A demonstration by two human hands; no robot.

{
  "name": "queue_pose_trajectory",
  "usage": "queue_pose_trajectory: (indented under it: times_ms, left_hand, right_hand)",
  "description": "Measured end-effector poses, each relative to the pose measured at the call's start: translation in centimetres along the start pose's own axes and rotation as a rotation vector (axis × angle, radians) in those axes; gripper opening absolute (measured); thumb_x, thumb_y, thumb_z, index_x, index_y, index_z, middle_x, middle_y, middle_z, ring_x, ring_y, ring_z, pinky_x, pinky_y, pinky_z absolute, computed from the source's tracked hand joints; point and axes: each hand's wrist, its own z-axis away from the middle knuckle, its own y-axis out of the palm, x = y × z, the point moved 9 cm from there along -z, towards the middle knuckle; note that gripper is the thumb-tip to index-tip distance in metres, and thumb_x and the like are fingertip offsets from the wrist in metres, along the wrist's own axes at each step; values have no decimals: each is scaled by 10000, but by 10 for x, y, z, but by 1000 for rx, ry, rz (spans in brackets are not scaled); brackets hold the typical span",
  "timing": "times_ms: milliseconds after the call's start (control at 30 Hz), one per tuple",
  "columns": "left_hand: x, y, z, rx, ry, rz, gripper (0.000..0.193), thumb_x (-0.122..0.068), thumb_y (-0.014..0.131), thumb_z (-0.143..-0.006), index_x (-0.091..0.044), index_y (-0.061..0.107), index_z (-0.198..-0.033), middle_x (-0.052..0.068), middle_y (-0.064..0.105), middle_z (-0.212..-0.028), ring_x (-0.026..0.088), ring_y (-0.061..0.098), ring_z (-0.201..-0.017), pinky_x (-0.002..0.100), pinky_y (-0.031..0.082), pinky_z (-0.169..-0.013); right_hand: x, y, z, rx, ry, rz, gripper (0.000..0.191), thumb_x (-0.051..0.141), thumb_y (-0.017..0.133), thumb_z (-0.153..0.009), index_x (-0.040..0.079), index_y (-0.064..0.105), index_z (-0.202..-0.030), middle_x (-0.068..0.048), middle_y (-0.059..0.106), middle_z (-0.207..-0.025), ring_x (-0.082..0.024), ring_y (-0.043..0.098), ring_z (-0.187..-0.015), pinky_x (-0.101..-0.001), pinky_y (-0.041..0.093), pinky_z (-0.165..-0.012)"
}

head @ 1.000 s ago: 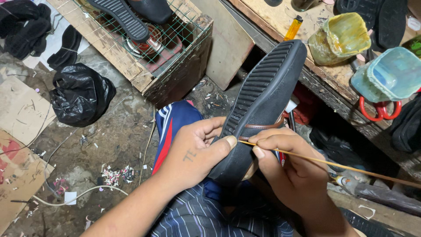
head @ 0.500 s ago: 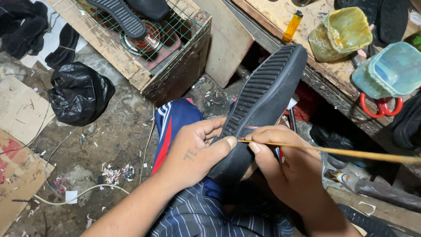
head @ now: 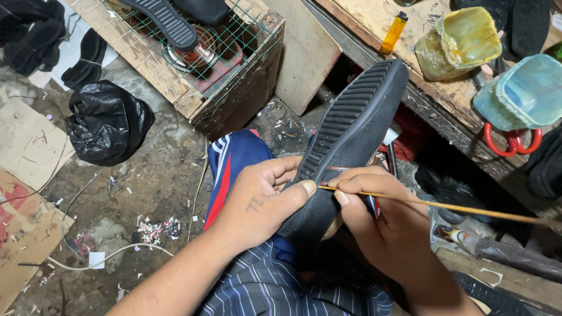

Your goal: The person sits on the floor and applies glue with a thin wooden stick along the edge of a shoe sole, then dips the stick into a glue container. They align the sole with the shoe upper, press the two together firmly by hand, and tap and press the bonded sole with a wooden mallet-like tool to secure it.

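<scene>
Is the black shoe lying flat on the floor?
No, the black shoe is held up over the lap, sole facing the camera, by the left hand, while the right hand holds a thin stick against it.

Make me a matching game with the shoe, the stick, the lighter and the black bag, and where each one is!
Things:
1. shoe
2. stick
3. lighter
4. bag

Places:
A. on the floor, near cardboard
B. on the wooden bench, beside a yellowish tub
C. pinched in the right hand, tip at the sole's edge
D. gripped by the left hand, sole facing up

Pairs: 1-D, 2-C, 3-B, 4-A
</scene>
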Motion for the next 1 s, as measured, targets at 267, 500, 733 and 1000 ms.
queue_pose_trajectory:
  times_ms: [267,500,733,1000]
  left_hand:
    - [1,-5,0,-30,-28,-40,449,-103,630,-925,74,618,-1337,123,754,-1159,106,698,-970,267,576,-869]
    - [2,-5,-1,-21,-16,-40,441,-99,625,-933,76,624,-1338,120,753,-1140,106,695,-947,269,574,-853]
    - [2,-4,0,-28,-13,-26,436,-91,620,-933,77,622,-1336,118,752,-1141,102,691,-953,264,574,-852]
    - [1,-1,0,-20,24,-31,429,-65,627,-933,84,624,-1335,119,743,-1155,95,673,-976,259,561,-865]
  right_hand:
    - [-7,1,2,-4,4,-52,165,-87,627,-969,-28,616,-1123,-158,710,-1117,-250,720,-1075,-349,584,-995]
    - [-17,2,8,4,61,-186,171,-83,606,-983,-30,603,-1145,-153,703,-1147,-240,705,-1114,-364,567,-1056]
    - [-7,2,3,-1,-21,-45,148,-65,623,-969,-15,616,-1108,-145,714,-1110,-247,726,-1050,-346,594,-966]
    - [-11,4,0,54,4,-13,136,-54,621,-955,-12,618,-1084,-146,721,-1089,-235,739,-1003,-331,595,-918]
